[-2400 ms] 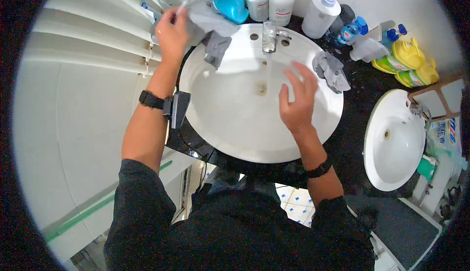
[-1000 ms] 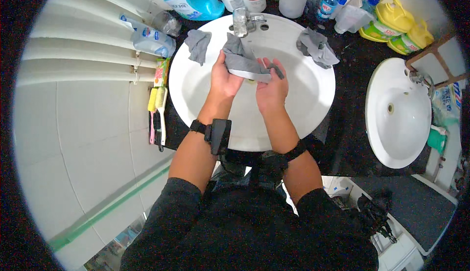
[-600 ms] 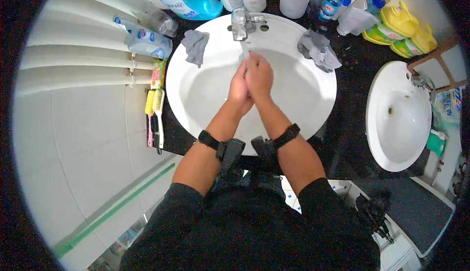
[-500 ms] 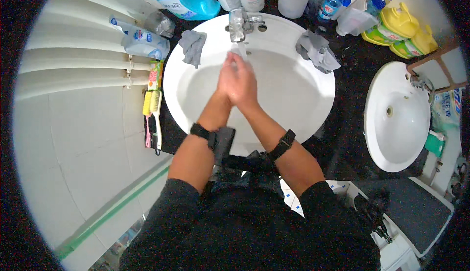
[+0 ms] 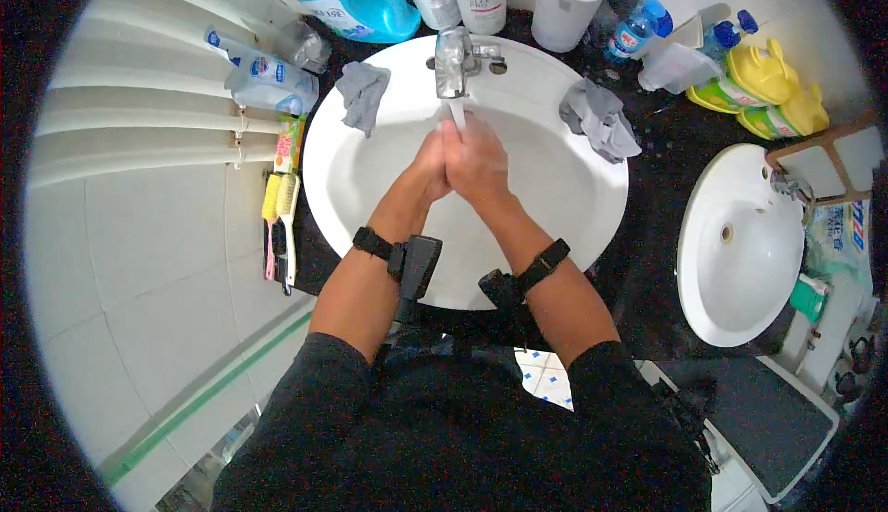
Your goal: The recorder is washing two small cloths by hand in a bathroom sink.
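Note:
My left hand point(image 5: 430, 165) and my right hand point(image 5: 481, 158) are pressed together over the white sink basin point(image 5: 546, 216). A stream of water point(image 5: 458, 116) falls from the chrome faucet point(image 5: 452, 63) onto them. The right hand lies partly over the left one and is smeared by motion. Most of the left hand's fingers are hidden behind it, so how far either hand is closed does not show. No object can be made out between them. Black straps with small dark devices sit round both forearms.
Grey cloths, one on the left rim point(image 5: 363, 96) and one on the right point(image 5: 599, 121), drape over the basin. Bottles, among them a blue jug point(image 5: 356, 1), line the back. Brushes point(image 5: 286, 221) lie at left. A second sink point(image 5: 735, 276) stands at right.
My hands have shifted from flat palm against palm to the right hand lying over the left, and the water now strikes them. The whole view has moved slightly.

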`<action>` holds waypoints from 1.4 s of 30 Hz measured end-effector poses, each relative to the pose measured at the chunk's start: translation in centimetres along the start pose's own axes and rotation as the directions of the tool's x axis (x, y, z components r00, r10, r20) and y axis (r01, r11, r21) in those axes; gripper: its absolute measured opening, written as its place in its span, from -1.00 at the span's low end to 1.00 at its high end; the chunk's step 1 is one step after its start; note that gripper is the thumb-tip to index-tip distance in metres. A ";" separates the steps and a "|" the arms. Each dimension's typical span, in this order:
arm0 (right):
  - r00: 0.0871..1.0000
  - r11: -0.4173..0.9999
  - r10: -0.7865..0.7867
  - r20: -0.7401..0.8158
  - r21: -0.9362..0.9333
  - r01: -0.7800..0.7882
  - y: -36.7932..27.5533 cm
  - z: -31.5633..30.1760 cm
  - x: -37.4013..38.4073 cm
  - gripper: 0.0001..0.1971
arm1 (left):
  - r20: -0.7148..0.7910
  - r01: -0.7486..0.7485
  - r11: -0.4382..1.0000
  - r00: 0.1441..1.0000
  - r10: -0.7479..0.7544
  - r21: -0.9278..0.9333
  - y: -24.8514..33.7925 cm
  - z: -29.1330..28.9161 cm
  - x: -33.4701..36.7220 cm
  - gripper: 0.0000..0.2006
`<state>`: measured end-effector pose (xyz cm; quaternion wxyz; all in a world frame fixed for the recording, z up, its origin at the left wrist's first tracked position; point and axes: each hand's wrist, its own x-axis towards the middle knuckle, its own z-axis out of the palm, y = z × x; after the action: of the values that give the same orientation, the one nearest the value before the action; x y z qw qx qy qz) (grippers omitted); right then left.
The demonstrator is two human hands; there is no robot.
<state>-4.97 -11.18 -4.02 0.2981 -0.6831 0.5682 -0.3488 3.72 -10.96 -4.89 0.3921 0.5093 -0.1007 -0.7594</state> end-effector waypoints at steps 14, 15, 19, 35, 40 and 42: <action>0.817 0.721 0.576 -0.039 0.495 -0.485 1.2 2.9 0.0 -0.62 | -0.214 0.001 0.956 0.975 0.065 0.292 -0.6 1.3 -0.9 -0.60; 0.776 0.618 0.630 0.027 0.588 -0.522 1.3 3.3 0.5 -0.65 | -0.218 -0.120 0.851 0.940 0.263 0.511 -1.0 0.7 -0.6 -0.56; 0.699 0.404 0.705 0.119 0.742 -0.534 0.9 3.8 0.6 -0.74 | -0.009 -0.294 0.518 0.864 0.504 0.803 -0.6 -0.1 -0.7 -0.52; 0.641 0.013 0.761 0.102 0.985 -0.172 0.1 -1.3 0.1 -0.70 | -0.173 -0.161 0.903 0.980 0.098 -0.399 -4.2 -1.2 -3.9 -0.58; 0.795 0.401 0.602 0.079 0.831 -0.386 -1.5 0.6 -2.3 -0.71 | 0.049 -0.048 0.840 0.995 0.089 -0.540 -1.3 0.3 -3.0 -0.70; 0.845 0.723 0.496 -0.200 0.634 -0.274 -1.1 1.1 -2.5 -0.71 | -0.059 -0.088 0.934 0.996 0.072 -0.347 -0.3 1.4 -2.6 -0.68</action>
<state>-3.74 -8.51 -4.12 0.4517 -0.3473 0.6088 -0.5520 2.84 -9.28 -2.59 0.5091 0.4442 0.0241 -0.7368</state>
